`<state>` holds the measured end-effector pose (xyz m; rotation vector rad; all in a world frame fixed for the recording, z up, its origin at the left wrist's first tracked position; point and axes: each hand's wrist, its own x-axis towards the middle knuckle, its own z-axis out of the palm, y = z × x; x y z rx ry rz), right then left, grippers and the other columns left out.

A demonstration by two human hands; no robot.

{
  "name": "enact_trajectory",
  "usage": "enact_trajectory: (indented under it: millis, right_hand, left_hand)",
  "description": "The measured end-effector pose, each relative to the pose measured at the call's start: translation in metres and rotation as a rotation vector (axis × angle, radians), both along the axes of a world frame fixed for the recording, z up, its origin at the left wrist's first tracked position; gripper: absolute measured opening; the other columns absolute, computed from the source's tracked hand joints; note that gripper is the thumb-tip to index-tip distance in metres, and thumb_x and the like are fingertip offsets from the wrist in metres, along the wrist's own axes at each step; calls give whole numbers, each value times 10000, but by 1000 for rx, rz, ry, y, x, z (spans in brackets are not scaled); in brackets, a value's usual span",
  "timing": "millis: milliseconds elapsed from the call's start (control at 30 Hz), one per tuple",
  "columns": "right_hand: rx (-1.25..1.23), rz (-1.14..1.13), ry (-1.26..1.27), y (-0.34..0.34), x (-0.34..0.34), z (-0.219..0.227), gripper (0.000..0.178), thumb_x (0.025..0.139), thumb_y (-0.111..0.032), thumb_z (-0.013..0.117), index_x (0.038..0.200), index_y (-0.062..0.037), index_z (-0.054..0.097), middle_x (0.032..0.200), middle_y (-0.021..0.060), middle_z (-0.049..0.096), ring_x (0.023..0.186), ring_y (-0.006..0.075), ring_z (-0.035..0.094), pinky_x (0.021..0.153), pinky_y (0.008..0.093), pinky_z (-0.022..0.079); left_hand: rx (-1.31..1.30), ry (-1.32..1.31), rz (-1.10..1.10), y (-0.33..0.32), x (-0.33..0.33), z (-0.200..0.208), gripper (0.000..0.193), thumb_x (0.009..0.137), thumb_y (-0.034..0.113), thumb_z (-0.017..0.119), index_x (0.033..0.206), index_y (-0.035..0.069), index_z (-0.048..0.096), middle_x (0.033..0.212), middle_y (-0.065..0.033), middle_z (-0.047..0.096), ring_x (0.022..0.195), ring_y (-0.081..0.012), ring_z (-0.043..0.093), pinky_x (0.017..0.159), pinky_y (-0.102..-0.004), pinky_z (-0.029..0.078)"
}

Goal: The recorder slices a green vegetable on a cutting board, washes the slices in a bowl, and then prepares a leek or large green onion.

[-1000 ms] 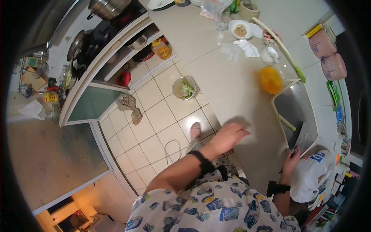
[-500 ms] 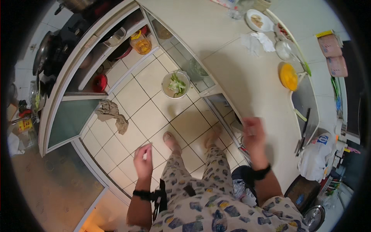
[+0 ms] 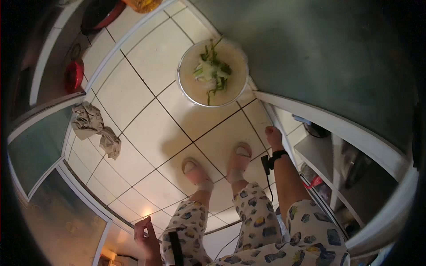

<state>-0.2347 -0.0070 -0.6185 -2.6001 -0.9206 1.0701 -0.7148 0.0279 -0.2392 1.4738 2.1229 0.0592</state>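
Note:
Low at the left, my left hand hangs beside my patterned trousers with its fingers curled and nothing seen in them. My right hand is closed into a fist by the white cabinet frame on the right. What that fist holds, if anything, is hidden. Ahead of my feet, a round pale container with a shiny rim stands on the tiled floor. Green leafy vegetable pieces lie in it.
An open cabinet with shelves is at the right, under the counter edge. A crumpled brown cloth lies on the floor at left, by a greenish glass door. A red bowl-like object sits in the left cabinet.
My view has dropped closer to the floor, and the countertop items have left the picture. My right hand has gone from above the counter down beside the cabinet frame. My left hand is lower.

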Motion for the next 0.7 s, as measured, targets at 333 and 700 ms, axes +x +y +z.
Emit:
enact_trajectory:
  millis: [333, 700]
  right_hand:
    - [152, -371, -163, -5, -19, -72, 234, 750, -220, 669, 797, -8, 581, 752, 128, 597, 737, 252, 581, 668, 364, 470]
    - [559, 246, -219, 196, -76, -29, 158, 812, -44, 567, 944, -40, 480, 906, 138, 514, 821, 306, 537, 732, 418, 456]
  left_hand:
    - [-84, 6, 14, 18, 14, -64, 75, 834, 9, 582, 895, 21, 624, 864, -77, 610, 797, -164, 563, 727, -283, 453]
    - [4, -54, -100, 39, 40, -64, 50, 798, -26, 584, 824, 7, 612, 855, -105, 629, 797, -208, 595, 741, -317, 461]
